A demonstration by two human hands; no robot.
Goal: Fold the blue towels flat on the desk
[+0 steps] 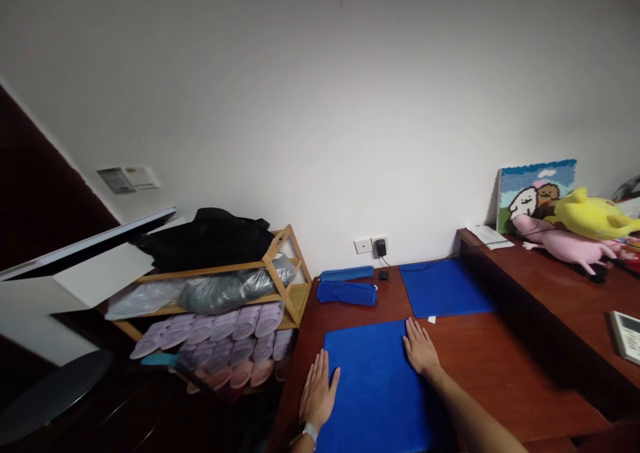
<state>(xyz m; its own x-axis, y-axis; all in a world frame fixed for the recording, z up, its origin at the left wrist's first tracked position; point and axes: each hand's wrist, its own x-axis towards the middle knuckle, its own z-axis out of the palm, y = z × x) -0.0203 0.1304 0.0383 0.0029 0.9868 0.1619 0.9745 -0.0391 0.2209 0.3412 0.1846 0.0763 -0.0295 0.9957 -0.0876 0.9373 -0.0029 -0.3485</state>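
A blue cloth [373, 386] lies spread flat on the reddish-brown desk [480, 353]. My left hand [318, 390], with a watch at the wrist, rests flat on the cloth's left edge, fingers stretched out and holding nothing. At the cloth's upper right edge, my right hand [420, 346] lies flat with its fingers extended, nothing in it. Two folded blue cloths, one [347, 293] in front of the other [346, 274], sit at the back of the desk. Another flat blue cloth [447, 288], with a small white tag, lies behind my right hand.
On the left stands a wooden rack [300, 300] with slippers and a black bag [207, 240]. A raised desk section [550, 293] on the right bears plush toys, a picture and a calculator [627, 335]. A charger [381, 247] is plugged into the wall.
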